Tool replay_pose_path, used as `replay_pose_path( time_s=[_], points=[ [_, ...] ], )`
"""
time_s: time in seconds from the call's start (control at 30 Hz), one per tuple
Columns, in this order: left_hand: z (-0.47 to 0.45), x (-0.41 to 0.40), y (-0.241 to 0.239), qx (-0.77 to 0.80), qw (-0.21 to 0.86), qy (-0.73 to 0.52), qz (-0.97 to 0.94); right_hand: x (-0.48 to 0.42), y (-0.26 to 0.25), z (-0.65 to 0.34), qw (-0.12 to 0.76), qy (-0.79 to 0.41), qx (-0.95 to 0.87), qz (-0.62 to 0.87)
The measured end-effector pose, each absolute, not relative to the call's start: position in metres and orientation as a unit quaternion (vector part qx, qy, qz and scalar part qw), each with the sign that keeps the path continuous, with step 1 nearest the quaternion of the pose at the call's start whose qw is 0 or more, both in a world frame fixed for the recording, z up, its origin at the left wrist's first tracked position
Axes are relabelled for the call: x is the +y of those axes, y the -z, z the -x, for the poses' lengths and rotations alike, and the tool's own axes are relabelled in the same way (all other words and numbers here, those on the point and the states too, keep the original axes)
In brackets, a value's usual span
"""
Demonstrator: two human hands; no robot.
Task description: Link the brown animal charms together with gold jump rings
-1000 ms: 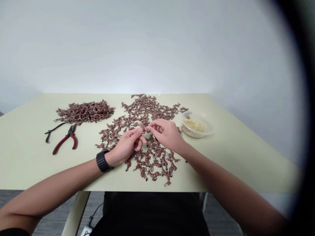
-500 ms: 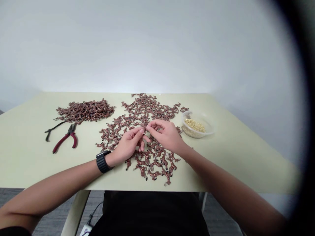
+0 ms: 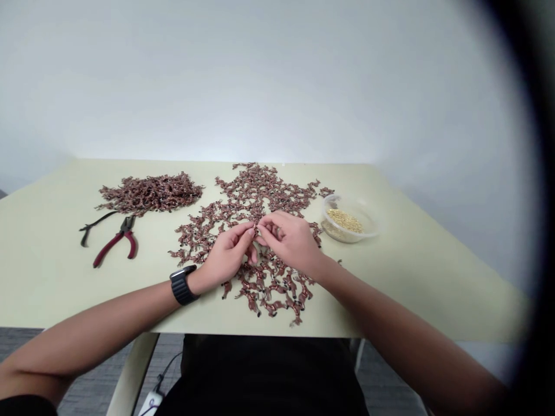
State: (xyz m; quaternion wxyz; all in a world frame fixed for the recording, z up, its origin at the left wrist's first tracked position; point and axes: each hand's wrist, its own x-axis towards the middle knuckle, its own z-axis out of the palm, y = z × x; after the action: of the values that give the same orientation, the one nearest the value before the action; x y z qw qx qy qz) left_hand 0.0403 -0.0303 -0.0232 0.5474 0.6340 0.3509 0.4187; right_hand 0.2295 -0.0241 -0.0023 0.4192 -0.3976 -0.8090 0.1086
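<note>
Over the middle of the table my two hands meet, fingertips almost touching. My left hand (image 3: 228, 253) is closed in a pinch of thumb and forefinger on a small brown deer charm, mostly covered by the fingers. My right hand (image 3: 292, 240) pinches at the same spot; whatever tiny piece it holds is too small to make out. Beneath and around both hands lie many loose brown deer charms (image 3: 272, 307), spread in a wide patch. To the right stands a clear round plastic tub (image 3: 372, 231) with small gold-coloured pieces (image 3: 344, 221) in it.
A heaped pile of brown deer charms (image 3: 151, 193) lies at the back left. In front of it are pliers with red handles (image 3: 108, 249) and a thin black strip (image 3: 97, 222). The pale table (image 3: 56, 260) meets a white wall at its back edge.
My right hand has turned slightly and its fingers have drawn closer to my left fingertips. My left hand's lower fingers have curled in. The view has shifted slightly.
</note>
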Motion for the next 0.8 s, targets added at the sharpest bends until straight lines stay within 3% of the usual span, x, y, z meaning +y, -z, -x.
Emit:
replay_pose_path(
  time_s=[0.27, 0.53, 0.8],
  points=[
    [-0.038, -0.035, 0.016, 0.413, 0.419, -0.385, -0.711, -0.025, 0.003, -0.231, 0.375, -0.050, -0.844, 0.380],
    [-0.033, -0.034, 0.012, 0.427, 0.220, -0.340, -0.808, -0.030, 0.000, -0.227, 0.381, -0.083, -0.823, 0.413],
    [-0.030, -0.034, 0.009, 0.420, 0.187, -0.310, -0.832, -0.029, 0.000, -0.222, 0.415, -0.298, -0.716, 0.476]
  ],
)
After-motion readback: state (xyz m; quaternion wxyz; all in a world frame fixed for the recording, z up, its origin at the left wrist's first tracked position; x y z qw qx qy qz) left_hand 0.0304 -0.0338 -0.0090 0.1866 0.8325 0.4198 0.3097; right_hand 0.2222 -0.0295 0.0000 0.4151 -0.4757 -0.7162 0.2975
